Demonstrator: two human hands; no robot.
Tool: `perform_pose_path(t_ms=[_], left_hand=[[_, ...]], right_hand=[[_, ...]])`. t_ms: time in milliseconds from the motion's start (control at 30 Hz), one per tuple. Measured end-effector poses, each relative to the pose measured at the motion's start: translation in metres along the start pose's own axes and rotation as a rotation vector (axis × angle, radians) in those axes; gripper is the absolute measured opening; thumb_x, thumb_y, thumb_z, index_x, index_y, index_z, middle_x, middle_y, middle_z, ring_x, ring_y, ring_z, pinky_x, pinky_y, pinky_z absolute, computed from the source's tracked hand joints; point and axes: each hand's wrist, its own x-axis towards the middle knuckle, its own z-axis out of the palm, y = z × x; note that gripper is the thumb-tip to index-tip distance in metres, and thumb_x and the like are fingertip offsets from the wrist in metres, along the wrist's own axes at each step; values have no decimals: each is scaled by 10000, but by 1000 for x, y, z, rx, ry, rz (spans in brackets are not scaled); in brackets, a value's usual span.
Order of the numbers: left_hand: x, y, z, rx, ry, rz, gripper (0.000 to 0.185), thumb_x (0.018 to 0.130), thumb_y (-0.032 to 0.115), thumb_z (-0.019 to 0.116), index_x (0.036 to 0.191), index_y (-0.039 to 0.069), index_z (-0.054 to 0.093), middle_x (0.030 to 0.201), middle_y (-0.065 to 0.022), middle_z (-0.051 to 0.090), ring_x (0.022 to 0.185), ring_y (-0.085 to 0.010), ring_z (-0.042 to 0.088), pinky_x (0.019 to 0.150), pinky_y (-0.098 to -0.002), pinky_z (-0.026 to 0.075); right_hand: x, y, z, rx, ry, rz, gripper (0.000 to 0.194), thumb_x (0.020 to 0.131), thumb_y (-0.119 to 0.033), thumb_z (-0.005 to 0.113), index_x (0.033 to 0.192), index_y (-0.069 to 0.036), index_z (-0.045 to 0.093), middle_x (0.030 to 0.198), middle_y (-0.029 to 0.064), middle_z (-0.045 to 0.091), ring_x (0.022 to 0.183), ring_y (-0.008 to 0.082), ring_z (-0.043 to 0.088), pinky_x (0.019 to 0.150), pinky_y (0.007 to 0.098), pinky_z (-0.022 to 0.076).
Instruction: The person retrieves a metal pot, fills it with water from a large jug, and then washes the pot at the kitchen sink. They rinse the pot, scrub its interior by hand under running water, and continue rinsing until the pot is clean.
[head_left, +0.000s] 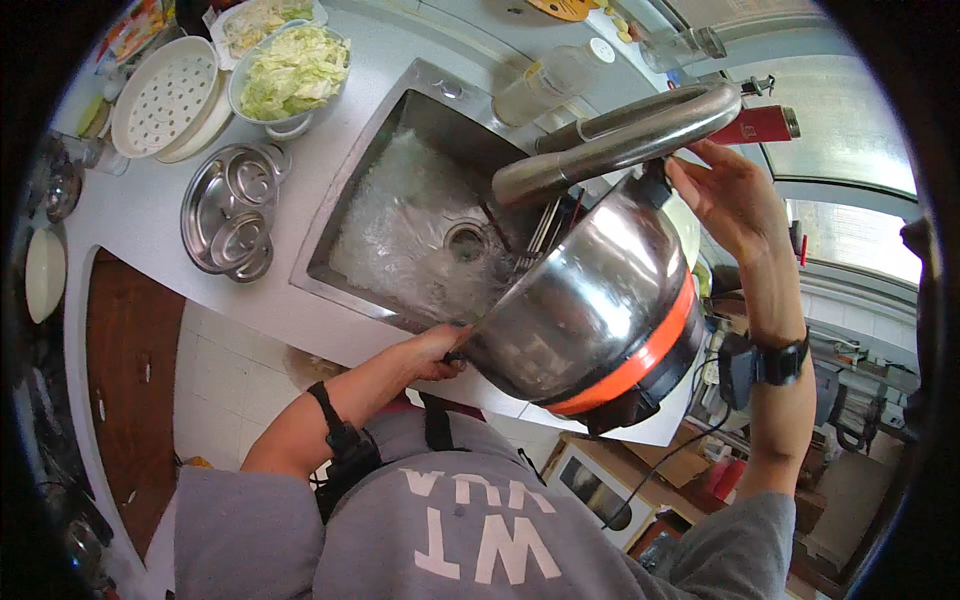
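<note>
A large stainless steel pot with an orange band and a black base is tipped towards the sink, its mouth facing the basin. My left hand grips its near handle. With my right hand I hold the far black handle, close to the bend of the metal faucet. Foamy water spreads over the bottom of the stainless steel sink around the drain. Forks and chopsticks stand beside the pot's rim, partly hidden by it. The inside of the pot is hidden.
Left of the sink lie stacked steel dishes, a white perforated steamer tray and a colander of chopped cabbage. A plastic bottle stands behind the basin. A red bottle is just beyond my right hand, near the window.
</note>
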Motion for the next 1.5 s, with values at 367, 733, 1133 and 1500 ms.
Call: perform_pose_path(t_ms=[367,733,1133,1500], left_hand=[[-157,128,-31,513,556,634,266,920,355,442,867,135,584,522,79,381,422,-64,335,381,-245,253],[-244,139,-19,398,371,909,182,905,193,506,739,122,524,568,58,419,523,-35,403,523,-172,328],[-204,119,-36,293,701,847,156,940,248,544,1051,143,575,989,0,654,780,-100,608,600,-231,434],[-193,86,-59,299,818,879,182,944,271,543,1051,124,560,844,29,618,615,-52,549,427,-186,358]], right_hand=[[-89,57,-49,238,55,-21,405,904,-285,546,1185,6,523,1029,217,618,804,196,643,570,211,530],[-55,204,-41,718,90,40,271,900,-201,542,1127,-60,503,875,151,651,708,188,648,514,204,502],[-3,241,-63,716,-57,148,235,913,-249,506,1068,-82,566,790,48,667,667,114,624,542,221,475],[113,143,-153,-1129,189,-320,459,841,-300,608,1213,-35,567,1208,185,568,1083,275,561,882,361,470]])
